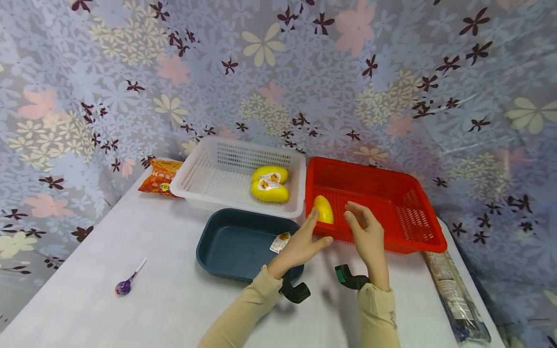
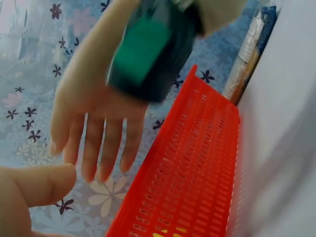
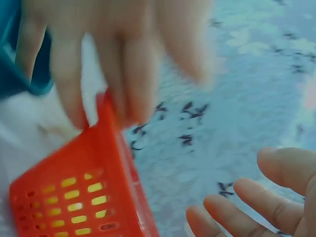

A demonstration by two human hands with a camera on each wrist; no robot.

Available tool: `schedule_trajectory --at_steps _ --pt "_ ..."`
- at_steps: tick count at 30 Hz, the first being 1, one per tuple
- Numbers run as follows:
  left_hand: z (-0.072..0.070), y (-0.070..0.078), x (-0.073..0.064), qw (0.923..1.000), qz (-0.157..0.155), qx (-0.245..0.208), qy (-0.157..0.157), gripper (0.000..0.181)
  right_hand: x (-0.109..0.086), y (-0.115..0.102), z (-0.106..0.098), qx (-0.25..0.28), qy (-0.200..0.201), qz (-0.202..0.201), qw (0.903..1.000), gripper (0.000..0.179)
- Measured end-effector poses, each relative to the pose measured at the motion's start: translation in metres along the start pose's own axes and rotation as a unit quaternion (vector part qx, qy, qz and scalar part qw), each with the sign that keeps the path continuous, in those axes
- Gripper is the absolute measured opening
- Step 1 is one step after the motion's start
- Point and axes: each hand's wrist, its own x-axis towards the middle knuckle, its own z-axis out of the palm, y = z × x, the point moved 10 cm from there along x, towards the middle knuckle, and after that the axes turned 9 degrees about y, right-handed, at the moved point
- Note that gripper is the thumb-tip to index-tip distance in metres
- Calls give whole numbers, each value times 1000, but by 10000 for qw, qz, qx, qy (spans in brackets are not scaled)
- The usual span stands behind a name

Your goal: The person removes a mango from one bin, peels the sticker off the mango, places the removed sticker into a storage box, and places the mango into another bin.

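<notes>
A smooth yellow mango-shaped fruit (image 1: 323, 209) lies in the near left corner of the red basket (image 1: 365, 239). My left hand (image 1: 301, 245) is beside that corner, fingertips at the basket rim, thumb spread away. To the right, my right hand (image 1: 367, 234) is over the near rim with its fingers loosely bent and nothing between them. The right wrist view shows the left hand's fingers (image 3: 133, 74) at the rim and the right hand (image 3: 266, 202) apart from it. In the left wrist view, the right hand (image 2: 103, 118) hangs above the basket beyond the left thumb.
Two labelled yellow fruits (image 1: 270, 184) lie in the white basket (image 1: 191, 193). A dark blue-green basin (image 1: 235, 261) holds a small label (image 1: 280, 242). An orange snack bag (image 1: 162, 178), a lollipop (image 1: 126, 285) and a long clear package (image 1: 454, 295) lie on the table.
</notes>
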Motion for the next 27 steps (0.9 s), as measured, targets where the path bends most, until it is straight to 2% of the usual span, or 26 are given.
schedule_trajectory --at_steps 4,7,13,17,19,21,24,27 --pt "-6 0 1 9989 16 -472 -16 73 -15 -7 -10 102 298 -54 9995 41" --pt "-12 -1 0 9970 -29 -772 -3 69 -18 -12 -10 36 261 -202 9994 41" --pt "-18 2 -5 9960 -35 -873 -160 66 -22 -7 -4 -154 -15 -156 9998 41" --pt "-24 5 -12 9969 -117 -681 -387 61 -23 -6 4 -78 -206 -231 9995 40" --pt "-33 5 -17 9974 -161 -534 -452 58 -25 -9 10 -7 -333 -324 9989 40" --pt "-47 7 -22 9985 -143 -386 -361 53 -28 -12 17 -24 -463 -382 9982 39" --pt "-73 9 -27 9993 -145 -357 22 48 -33 -16 29 -5 -643 -448 9969 39" --pt "-97 9 -32 9969 -301 -621 373 45 -40 -19 44 102 -886 -481 9949 41"
